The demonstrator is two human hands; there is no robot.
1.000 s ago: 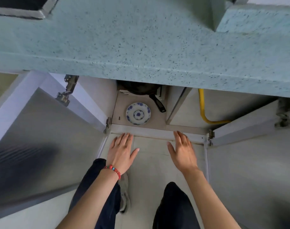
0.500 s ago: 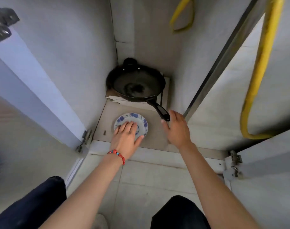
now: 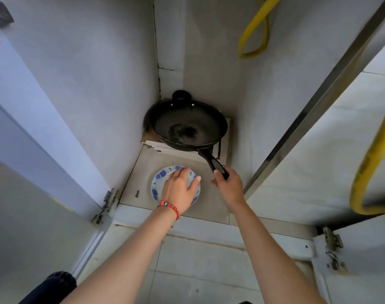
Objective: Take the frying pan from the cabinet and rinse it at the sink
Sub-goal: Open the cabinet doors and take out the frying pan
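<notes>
The black frying pan (image 3: pixel 188 126) is sitting at the back of the open cabinet (image 3: pixel 95 69), resting on a pale flat box (image 3: pixel 225 137) in the far corner, with its small helper handle pointing to twelve o'clock and its long handle (image 3: pixel 213 163) running out toward five o'clock. Its dark bowl is holding nothing solid; only a dull patch is showing at the bottom. The right hand (image 3: pixel 227 186) is closing its fingers around the end of that long handle, thumb to the left of it. At about seven o'clock from the pan, a blue-and-white plate (image 3: pixel 159 179) is lying flat on the cabinet floor, and nothing is showing on the part of it in view. The left hand (image 3: pixel 180 189) is resting over the plate, spread wide with fingers apart, gripping nothing; a red bead bracelet (image 3: pixel 169 206) is circling its wrist. A small dark screw (image 3: pixel 137 193) is lying on the floor at nine o'clock from the plate. A yellow hose (image 3: pixel 256 25) is looping at the upper back wall, at one o'clock from the pan.
</notes>
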